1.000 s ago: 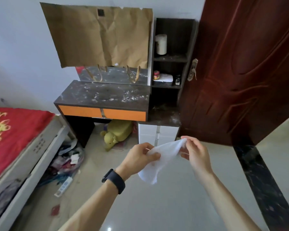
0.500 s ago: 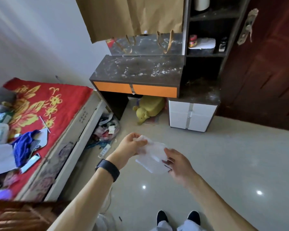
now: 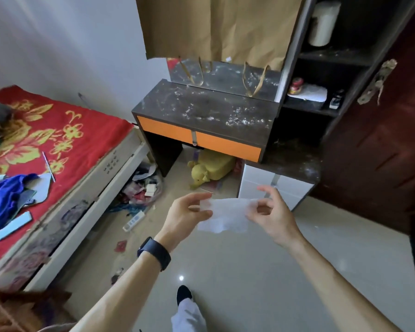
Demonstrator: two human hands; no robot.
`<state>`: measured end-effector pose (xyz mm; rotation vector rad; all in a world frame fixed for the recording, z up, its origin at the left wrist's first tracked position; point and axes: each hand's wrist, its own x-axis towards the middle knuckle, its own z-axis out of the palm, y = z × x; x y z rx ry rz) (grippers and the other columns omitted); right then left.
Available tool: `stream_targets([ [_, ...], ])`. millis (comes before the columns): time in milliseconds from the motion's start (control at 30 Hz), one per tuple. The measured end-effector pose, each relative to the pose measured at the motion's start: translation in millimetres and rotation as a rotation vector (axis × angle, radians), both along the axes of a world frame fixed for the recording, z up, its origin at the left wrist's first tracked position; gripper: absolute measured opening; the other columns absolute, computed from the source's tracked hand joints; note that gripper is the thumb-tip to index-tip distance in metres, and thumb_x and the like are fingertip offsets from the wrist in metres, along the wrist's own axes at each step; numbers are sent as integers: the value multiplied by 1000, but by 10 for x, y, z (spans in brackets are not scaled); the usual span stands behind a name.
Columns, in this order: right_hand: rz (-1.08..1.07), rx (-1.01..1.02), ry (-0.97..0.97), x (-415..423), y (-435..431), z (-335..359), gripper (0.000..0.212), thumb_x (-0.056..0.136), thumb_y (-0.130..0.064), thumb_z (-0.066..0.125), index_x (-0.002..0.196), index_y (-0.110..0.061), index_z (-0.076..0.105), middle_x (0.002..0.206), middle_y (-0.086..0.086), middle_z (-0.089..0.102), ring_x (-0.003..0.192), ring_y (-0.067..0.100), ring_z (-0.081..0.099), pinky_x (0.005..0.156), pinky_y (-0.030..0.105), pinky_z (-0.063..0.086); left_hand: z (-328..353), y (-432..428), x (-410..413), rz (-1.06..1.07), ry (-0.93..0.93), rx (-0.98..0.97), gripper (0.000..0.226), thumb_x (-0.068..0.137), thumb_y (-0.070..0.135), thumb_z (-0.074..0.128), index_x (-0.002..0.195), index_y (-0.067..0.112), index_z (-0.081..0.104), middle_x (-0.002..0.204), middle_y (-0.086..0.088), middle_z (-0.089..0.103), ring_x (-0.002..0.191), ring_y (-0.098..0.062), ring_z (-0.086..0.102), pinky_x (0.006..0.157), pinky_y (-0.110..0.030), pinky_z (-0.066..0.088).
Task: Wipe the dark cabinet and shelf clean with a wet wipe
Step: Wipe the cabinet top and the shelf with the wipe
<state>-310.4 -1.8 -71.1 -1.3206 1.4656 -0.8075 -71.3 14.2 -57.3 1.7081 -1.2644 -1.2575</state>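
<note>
Far off to the left of the hands, a bed (image 3: 65,149) with a red and gold cover is carrying a blue cloth (image 3: 6,197) and a few small flat things, and a heap of clutter (image 3: 141,188) is lying on the floor between the bed and the hands. The left hand (image 3: 186,215), with a black watch (image 3: 155,253) on its wrist, is pinching the left edge of the wet wipe (image 3: 225,215) between thumb and fingers. The wipe is hanging stretched in the air between the two hands, above the pale floor (image 3: 249,271) and well short of the furniture. Beyond the hands, the dark counter (image 3: 206,111) is showing white dust and specks across its top, with orange drawer fronts (image 3: 199,137) under it and a yellow soft toy (image 3: 209,168) lying on the floor below. The right hand (image 3: 272,213) is pinching the right edge of the wipe, its other fingers loosely curled. Just past the right hand, a low white cabinet (image 3: 273,188) with a dusty dark top is standing, and above it the dark shelf (image 3: 331,56) is holding a white roll (image 3: 324,23), a small jar (image 3: 296,85) and a white packet (image 3: 312,93). To the right of that, a dark red door (image 3: 393,140) with a handle (image 3: 376,82) is standing.
</note>
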Motion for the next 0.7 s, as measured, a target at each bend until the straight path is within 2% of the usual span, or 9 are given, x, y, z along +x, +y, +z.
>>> stream_targets([
  [100,13,-103,199,200,-362,119,29,90,-23,72,113,-37,61,89,-15,69,84,-8,62,66,4,43,21,-408,199,-49,-253,-91,26,83,30,78,106,42,71,86,14,69,78,-3,64,61,-7,43],
  [167,2,-144,297,408,-662,185,19,93,-28,67,108,-39,65,90,-20,66,85,-12,59,64,5,43,42,-730,425,-63,-332,-136,19,85,37,75,104,37,73,88,13,69,83,-6,64,68,-15,48],
  [233,1,-218,376,631,-951,273,10,94,-30,65,101,-34,71,89,-20,68,86,-5,62,70,12,46,102,-1061,656,-77,-382,-182,19,86,40,72,101,30,77,90,10,70,85,-8,65,76,-27,54],
  [300,10,-285,432,858,-1238,349,11,96,-30,63,98,-29,74,89,-18,70,87,0,63,73,13,45,184,-1390,890,-90,-424,-219,22,88,43,70,98,25,78,86,9,71,82,-8,64,76,-31,56],
  [367,15,-313,476,1067,-1490,426,15,99,-30,58,97,-27,72,86,-18,69,84,1,61,69,9,40,277,-1680,1113,-114,-444,-220,24,89,46,68,95,25,78,83,11,70,79,-7,64,74,-31,58],
  [467,11,-292,498,1353,-1853,482,20,102,-32,50,95,-24,67,83,-17,63,81,5,57,65,13,37,383,-2083,1442,-190,-451,-197,25,90,48,65,89,27,77,81,10,71,77,-9,64,72,-33,57],
  [533,20,-330,516,1540,-2097,498,22,102,-30,47,94,-20,64,87,-11,58,87,11,54,70,21,34,431,-2340,1640,-248,-467,-195,25,90,50,63,82,29,73,81,8,70,79,-11,64,70,-31,54],
  [600,28,-344,503,1712,-2370,499,24,103,-31,45,94,-17,64,95,-7,54,93,11,51,77,23,33,459,-2628,1824,-296,-460,-196,26,90,50,62,82,27,71,85,7,68,83,-13,62,72,-29,50],
  [700,-15,-212,301,1945,-2834,415,35,103,-37,42,89,-9,59,87,-2,59,87,18,57,75,35,42,445,-3065,2056,-260,-147,-77,22,89,49,65,90,29,73,95,6,71,93,-14,66,85,-31,51],
])
